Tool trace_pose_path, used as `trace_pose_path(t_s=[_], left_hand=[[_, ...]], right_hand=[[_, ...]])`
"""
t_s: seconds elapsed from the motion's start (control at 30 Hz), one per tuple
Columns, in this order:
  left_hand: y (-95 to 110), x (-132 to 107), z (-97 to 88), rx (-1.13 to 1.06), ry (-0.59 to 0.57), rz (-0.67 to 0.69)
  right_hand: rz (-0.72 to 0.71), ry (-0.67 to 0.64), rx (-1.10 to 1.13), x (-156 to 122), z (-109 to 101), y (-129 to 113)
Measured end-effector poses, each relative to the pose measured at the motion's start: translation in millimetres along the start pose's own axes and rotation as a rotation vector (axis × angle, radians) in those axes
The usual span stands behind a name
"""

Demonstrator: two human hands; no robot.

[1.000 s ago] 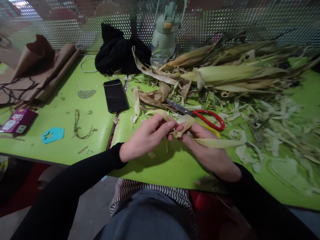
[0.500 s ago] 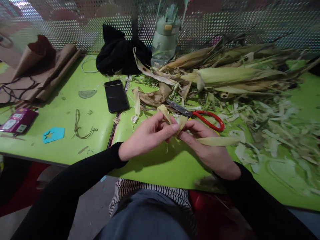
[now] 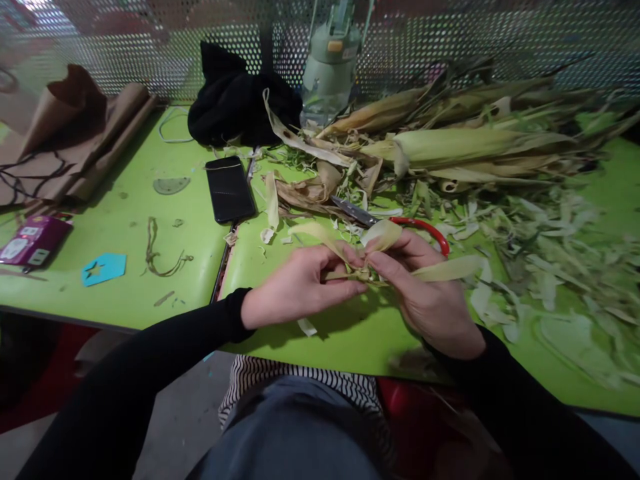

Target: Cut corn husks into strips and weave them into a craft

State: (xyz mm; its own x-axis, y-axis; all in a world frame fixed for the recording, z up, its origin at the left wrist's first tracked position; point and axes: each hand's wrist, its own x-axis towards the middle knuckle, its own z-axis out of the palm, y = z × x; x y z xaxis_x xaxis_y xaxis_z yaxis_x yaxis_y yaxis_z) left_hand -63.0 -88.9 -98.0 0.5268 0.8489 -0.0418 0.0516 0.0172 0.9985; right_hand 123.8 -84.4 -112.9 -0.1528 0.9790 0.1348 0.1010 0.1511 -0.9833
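My left hand (image 3: 300, 283) and my right hand (image 3: 425, 293) meet over the near part of the green table, both closed on pale corn husk strips (image 3: 360, 272). The strips cross in a small bunch between my fingertips. One loose end curves out to the upper left, another loops up by my right fingers, and a long strip (image 3: 447, 268) sticks out to the right across the back of my right hand. Just beyond my hands lie scissors (image 3: 357, 212) with red handles, partly covered by my right hand. How the strips join is partly hidden by my fingers.
Corn husks (image 3: 465, 147) are heaped at the back right, with shredded scraps (image 3: 565, 260) at the right. A phone (image 3: 231, 190), black cloth (image 3: 240, 100), a bottle (image 3: 327, 77), brown paper (image 3: 75, 140), a blue tag (image 3: 113, 267) and a purple box (image 3: 37, 241) lie around.
My left hand has turned and lowered slightly, its thumb now lower. My right fingers have spread the strips, so one end reaches out left and another loops up. A pale strip end now shows below my left hand.
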Motion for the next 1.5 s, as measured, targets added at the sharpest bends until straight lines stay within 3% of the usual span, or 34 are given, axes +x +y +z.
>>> trace_pose_path(t_s=[0.3,0.47,0.53,0.73,0.97,1.13,1.3,1.5], left_hand=[[4,-5,4.9,0.076,-0.019,0.072],[4,-5,3.1,0.201,-0.063,0.206],[7,-5,1.9,0.224,-0.034,0.242],[11,-2,-5.0,0.331,0.068,0.185],[0,6,-3.7,0.444,0.175,0.183],[-3,5,-5.3,0.406,0.202,0.189],[-2,3,-7.8,0.558,0.266,0.262],[1,1,-9.1,0.499,0.236,0.314]], right_hand=[[0.007,0.019,0.002,-1,2,-4],[0.007,0.017,-0.013,-3,4,-6],[-0.015,0.029,0.008,-2,3,-3],[-0.041,0.122,0.012,-3,0,-1],[-0.027,-0.091,-0.062,-3,6,-15],[0.003,-0.099,-0.119,-5,6,-8],[0.01,-0.075,-0.238,-7,4,-4],[-0.035,-0.051,-0.248,-5,4,-4]])
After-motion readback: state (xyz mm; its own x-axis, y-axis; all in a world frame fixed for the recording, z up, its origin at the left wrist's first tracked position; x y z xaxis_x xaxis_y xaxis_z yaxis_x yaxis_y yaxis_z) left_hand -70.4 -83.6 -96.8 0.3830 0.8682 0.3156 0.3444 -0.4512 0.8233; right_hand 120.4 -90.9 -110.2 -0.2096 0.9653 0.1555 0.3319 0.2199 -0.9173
